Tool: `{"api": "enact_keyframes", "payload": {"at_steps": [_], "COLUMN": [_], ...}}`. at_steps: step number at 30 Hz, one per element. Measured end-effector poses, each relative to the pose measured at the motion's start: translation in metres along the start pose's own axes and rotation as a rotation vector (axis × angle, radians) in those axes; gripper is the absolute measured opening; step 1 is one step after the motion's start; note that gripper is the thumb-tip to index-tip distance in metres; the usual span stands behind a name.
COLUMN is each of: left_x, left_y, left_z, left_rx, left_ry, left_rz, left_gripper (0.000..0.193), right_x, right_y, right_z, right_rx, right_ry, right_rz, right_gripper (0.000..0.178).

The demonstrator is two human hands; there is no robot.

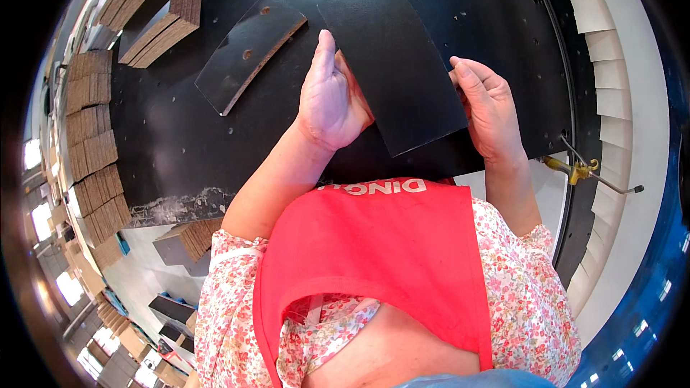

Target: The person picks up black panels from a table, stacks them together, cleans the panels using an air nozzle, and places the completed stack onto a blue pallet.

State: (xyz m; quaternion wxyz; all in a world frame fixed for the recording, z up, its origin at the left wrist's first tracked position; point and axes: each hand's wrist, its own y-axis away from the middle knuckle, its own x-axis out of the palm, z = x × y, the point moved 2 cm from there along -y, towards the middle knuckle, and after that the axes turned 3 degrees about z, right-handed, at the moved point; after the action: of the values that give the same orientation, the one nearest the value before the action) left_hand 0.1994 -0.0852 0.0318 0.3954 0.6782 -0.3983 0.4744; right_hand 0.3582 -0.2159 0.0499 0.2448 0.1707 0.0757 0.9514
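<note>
A flat black rectangular board is held tilted over the dark worktop in front of me. My left hand grips its left side, thumb pointing up and fingers hidden behind the board. At the right edge, my right hand has its thumb and fingers closed together against the board; its fingertips are partly hidden. Left of my left hand, a second black board lies on the worktop, with a rough brown edge and two brown round spots on its face.
The black worktop is dotted with small marks and worn at its near left edge. Stacks of brown-edged boards stand at the far left, with more stacks along the left side. A yellow fitting with a metal rod sits at the right edge.
</note>
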Motion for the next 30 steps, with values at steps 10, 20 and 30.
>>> {"api": "enact_keyframes", "payload": {"at_steps": [10, 20, 30], "left_x": [0.001, 0.008, 0.008], "left_y": [-0.007, -0.008, -0.004], "left_z": [0.002, -0.003, -0.009], "left_rx": [-0.014, 0.176, 0.351], "left_ry": [-0.157, -0.201, -0.226], "left_rz": [-0.196, -0.202, -0.146], "left_gripper": [0.051, 0.030, 0.035], "right_x": [-0.016, -0.026, -0.010], "right_y": [-0.013, -0.018, -0.013], "right_z": [-0.020, -0.015, -0.019], "right_rx": [0.011, -0.034, -0.067], "right_ry": [-0.076, -0.004, -0.016], "right_rz": [-0.031, -0.068, 0.017], "right_gripper": [0.023, 0.027, 0.048]}}
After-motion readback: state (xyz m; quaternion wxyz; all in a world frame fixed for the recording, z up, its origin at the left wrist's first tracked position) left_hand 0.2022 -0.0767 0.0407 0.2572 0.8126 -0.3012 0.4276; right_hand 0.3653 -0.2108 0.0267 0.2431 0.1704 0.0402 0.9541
